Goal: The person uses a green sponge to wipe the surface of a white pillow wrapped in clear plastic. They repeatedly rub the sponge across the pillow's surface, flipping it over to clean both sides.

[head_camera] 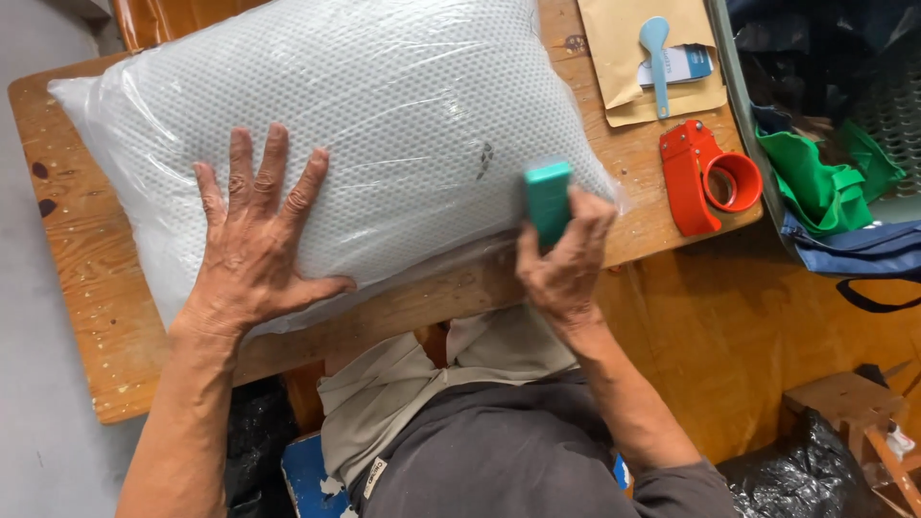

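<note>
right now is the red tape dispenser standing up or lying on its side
Lying on its side: the red tape dispenser rests flat on the table, its roll's hole facing up.

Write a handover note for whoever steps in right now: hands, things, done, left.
Left hand: flat, fingers spread, pressing the bagged white pillow on the wooden table.
Right hand: gripping a small teal tool at the pillow's near right edge.
Nearby: red tape dispenser, brown envelopes, blue spoon.
Done: pillow is inside clear plastic.
Left: the near edge; whether it is sealed cannot be told.

view: head, single | position: above desk [86, 317], close | facing: steeply down, wearer's torso at 6 o'clock | overlap: none
</note>
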